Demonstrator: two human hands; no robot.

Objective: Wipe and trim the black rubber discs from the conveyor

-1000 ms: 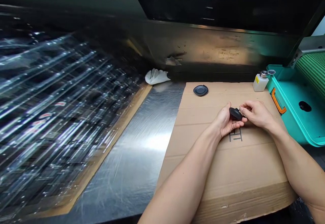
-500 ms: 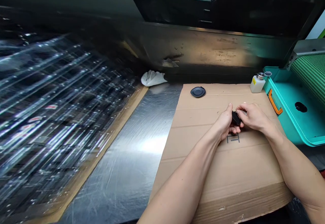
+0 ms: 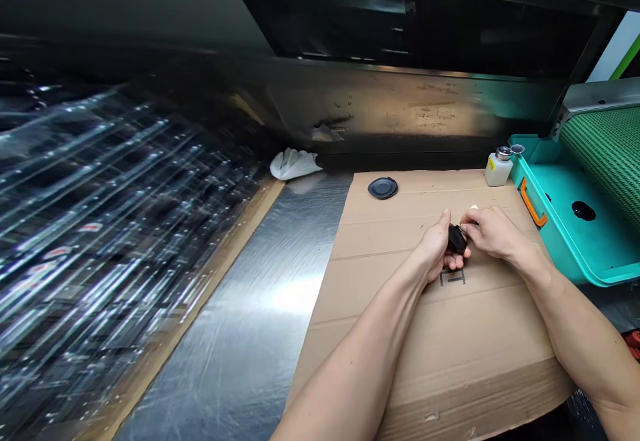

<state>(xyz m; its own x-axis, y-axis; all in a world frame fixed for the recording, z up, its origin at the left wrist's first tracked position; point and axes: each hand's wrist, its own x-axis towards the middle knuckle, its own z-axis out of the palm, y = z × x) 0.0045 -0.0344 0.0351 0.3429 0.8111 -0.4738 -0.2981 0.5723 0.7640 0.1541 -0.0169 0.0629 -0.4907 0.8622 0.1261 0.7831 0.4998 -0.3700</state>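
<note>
My left hand (image 3: 442, 243) is closed around a small black rounded part (image 3: 457, 239), with the thumb up along its left side and the fingers curled beneath. At the part's upper right edge, thumb and forefinger of my right hand (image 3: 487, 229) are pinched together against it. Whether a smaller piece sits between those fingertips is hidden. Both hands are just over a brown cardboard sheet (image 3: 360, 281). Farther back on the cardboard lies a flat black round-cornered piece (image 3: 383, 188), apart from my hands.
A white pump bottle (image 3: 499, 169) stands by a teal bin (image 3: 575, 254) with an orange handle (image 3: 533, 205); a black piece (image 3: 584, 211) lies inside. A green conveyor belt (image 3: 607, 141) overhangs it. Wrapped stacks (image 3: 100, 247) and a white crumpled glove-like item (image 3: 294, 164) are on the left.
The black part has turned in my left hand and shows more of its face. My right fingers stay at its edge. The whole view has shifted slightly.
</note>
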